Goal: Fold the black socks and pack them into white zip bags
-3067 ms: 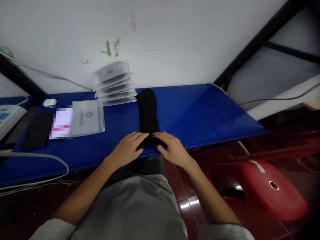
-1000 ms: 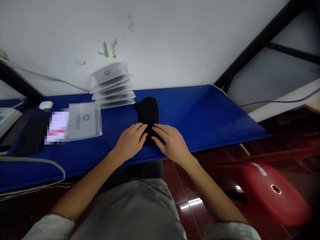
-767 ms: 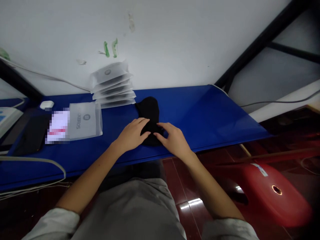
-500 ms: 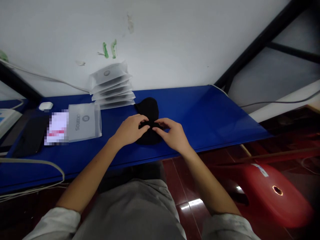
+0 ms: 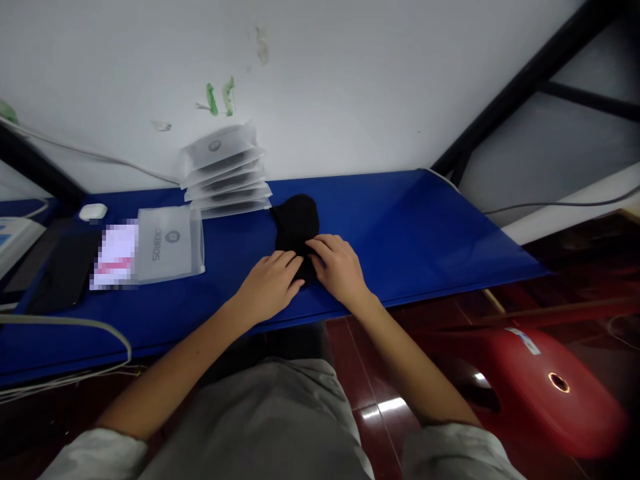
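A soft black cloth item (image 5: 297, 217) lies on the blue tabletop, its rounded end pointing toward the wall. Its exact kind does not show. My left hand (image 5: 270, 283) is at its near left side, fingers curled over the fabric and the thumb lower down. My right hand (image 5: 340, 267) grips the near right part, fingertips bent into the cloth. Both hands cover much of the item's near end.
Several frosted zip bags (image 5: 225, 167) stand stacked against the wall. Another frosted bag (image 5: 170, 243) lies flat at left, beside a blurred pink-white card (image 5: 115, 253), a black phone (image 5: 63, 273) and a white case (image 5: 93, 212). A red stool (image 5: 540, 393) stands at right.
Both hands have come closer to the table's front edge over the cloth, the left one more so. The cloth's near part is now more gathered under the fingers, its far part more exposed.
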The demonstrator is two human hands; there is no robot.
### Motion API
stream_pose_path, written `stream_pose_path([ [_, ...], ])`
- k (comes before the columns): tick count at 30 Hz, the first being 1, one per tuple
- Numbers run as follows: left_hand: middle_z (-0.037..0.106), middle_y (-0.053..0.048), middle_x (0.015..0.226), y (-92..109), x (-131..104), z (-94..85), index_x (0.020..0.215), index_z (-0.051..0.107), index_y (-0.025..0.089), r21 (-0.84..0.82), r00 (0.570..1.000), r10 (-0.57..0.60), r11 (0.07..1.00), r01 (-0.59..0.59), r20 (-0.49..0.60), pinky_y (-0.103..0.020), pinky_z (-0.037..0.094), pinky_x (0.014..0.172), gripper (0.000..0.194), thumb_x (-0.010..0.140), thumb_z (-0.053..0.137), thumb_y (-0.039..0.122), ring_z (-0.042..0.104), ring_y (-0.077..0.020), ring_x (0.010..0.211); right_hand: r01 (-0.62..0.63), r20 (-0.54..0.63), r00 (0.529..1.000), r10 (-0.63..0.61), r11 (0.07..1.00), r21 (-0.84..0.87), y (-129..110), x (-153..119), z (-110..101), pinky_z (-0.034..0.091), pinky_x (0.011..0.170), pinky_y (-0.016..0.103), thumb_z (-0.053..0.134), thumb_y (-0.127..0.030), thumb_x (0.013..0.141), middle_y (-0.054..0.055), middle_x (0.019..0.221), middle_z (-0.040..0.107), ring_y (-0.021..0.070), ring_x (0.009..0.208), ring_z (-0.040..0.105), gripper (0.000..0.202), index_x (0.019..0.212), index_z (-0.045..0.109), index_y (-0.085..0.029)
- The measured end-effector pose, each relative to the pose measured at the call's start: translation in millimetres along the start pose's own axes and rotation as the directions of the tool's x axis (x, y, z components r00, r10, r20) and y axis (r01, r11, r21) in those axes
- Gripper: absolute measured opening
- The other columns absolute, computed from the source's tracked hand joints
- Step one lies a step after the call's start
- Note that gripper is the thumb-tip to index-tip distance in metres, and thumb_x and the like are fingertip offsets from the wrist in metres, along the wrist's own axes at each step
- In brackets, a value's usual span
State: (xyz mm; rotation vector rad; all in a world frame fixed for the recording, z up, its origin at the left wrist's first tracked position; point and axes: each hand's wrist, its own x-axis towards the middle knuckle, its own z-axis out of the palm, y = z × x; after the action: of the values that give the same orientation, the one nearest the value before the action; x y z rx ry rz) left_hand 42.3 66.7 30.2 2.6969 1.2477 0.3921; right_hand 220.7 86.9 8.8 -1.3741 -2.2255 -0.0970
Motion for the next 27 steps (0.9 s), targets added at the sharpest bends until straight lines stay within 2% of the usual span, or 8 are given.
stream_pose_path([
  [2,0.055,-0.014,0.129,-5,-3,2.6,0.127,0.048,0.013,-0.005,1.000,-0.004,1.000,0.004,0.028,-0.043,0.045,0.096,0.039,0.091,0.051,0.028,0.049,-0.0280,0.119,0.017,-0.055,0.998,-0.019,0.999,-0.044,-4,-4,-4,0.045,0.073,0.038,0.041,-0.015,0.092,0.011,0.101,0.066,0.0239,0.088,0.058,0.027,0.103,0.066,-0.017],
  [4,0.051,-0.014,0.134,-10,-5,4.2,0.131,0.044,0.013,-0.027,0.999,-0.007,1.000,0.008,0.044,-0.043,0.043,0.100,0.044,0.089,0.053,0.026,0.045,-0.0284,0.124,0.065,-0.056,0.996,-0.068,0.996,-0.057,-8,-8,-9,0.045,0.072,0.037,0.040,-0.018,0.094,0.011,0.097,0.068,0.0225,0.086,0.059,0.027,0.099,0.067,-0.016],
  [7,0.049,-0.013,0.136,-17,-4,4.5,0.134,0.041,0.013,-0.081,0.998,-0.011,0.997,0.016,0.067,-0.041,0.043,0.101,0.047,0.087,0.049,0.015,0.045,-0.0259,0.125,0.138,0.038,0.990,-0.136,0.989,-0.055,-15,-16,-16,0.047,0.080,0.039,0.046,-0.033,0.095,0.013,0.112,0.066,0.0252,0.099,0.060,0.030,0.108,0.064,-0.014],
  [10,0.051,-0.015,0.134,-19,0,3.7,0.132,0.043,0.011,-0.060,0.996,-0.029,0.998,0.034,0.082,-0.042,0.044,0.100,0.048,0.084,0.046,0.008,0.048,-0.0261,0.122,0.157,0.144,0.979,-0.145,0.985,-0.078,-16,-22,-17,0.043,0.096,0.045,0.053,-0.047,0.090,0.019,0.135,0.053,0.0311,0.122,0.050,0.051,0.124,0.056,-0.010],
  [13,0.050,-0.016,0.134,-20,4,3.8,0.124,0.051,0.010,0.007,0.997,-0.038,0.999,0.037,0.071,-0.044,0.042,0.102,0.041,0.083,0.045,0.007,0.046,-0.0284,0.125,0.153,0.200,0.971,-0.131,0.984,-0.096,-14,-23,-14,0.037,0.105,0.048,0.056,-0.043,0.089,0.019,0.143,0.046,0.0312,0.130,0.044,0.053,0.130,0.051,-0.010],
  [16,0.048,-0.017,0.138,-20,8,4.2,0.117,0.055,0.010,0.017,0.998,-0.022,1.000,0.021,0.055,-0.044,0.038,0.106,0.034,0.085,0.045,0.008,0.041,-0.0286,0.130,0.139,0.217,0.969,-0.117,0.986,-0.087,-10,-21,-9,0.036,0.106,0.049,0.056,-0.036,0.089,0.018,0.141,0.048,0.0305,0.129,0.044,0.047,0.128,0.052,-0.012],
  [23,0.054,-0.015,0.133,-23,13,-2.2,0.113,0.056,0.011,-0.069,0.994,-0.011,0.997,0.018,0.109,-0.042,0.041,0.102,0.028,0.088,0.045,0.015,0.045,-0.0263,0.127,0.122,0.204,0.972,-0.113,0.992,-0.034,-7,-9,-7,0.041,0.098,0.048,0.059,-0.026,0.084,0.017,0.123,0.061,0.0307,0.110,0.055,0.036,0.116,0.057,-0.012],
  [27,0.061,-0.013,0.120,-20,6,-9.9,0.104,0.057,0.014,-0.118,0.993,-0.001,0.993,0.015,0.118,-0.042,0.044,0.096,0.022,0.085,0.047,0.014,0.051,-0.0261,0.117,0.134,0.221,0.966,-0.138,0.990,0.033,-12,-12,-15,0.040,0.098,0.047,0.062,-0.020,0.080,0.012,0.109,0.065,0.0280,0.103,0.057,0.027,0.106,0.060,-0.014],
])
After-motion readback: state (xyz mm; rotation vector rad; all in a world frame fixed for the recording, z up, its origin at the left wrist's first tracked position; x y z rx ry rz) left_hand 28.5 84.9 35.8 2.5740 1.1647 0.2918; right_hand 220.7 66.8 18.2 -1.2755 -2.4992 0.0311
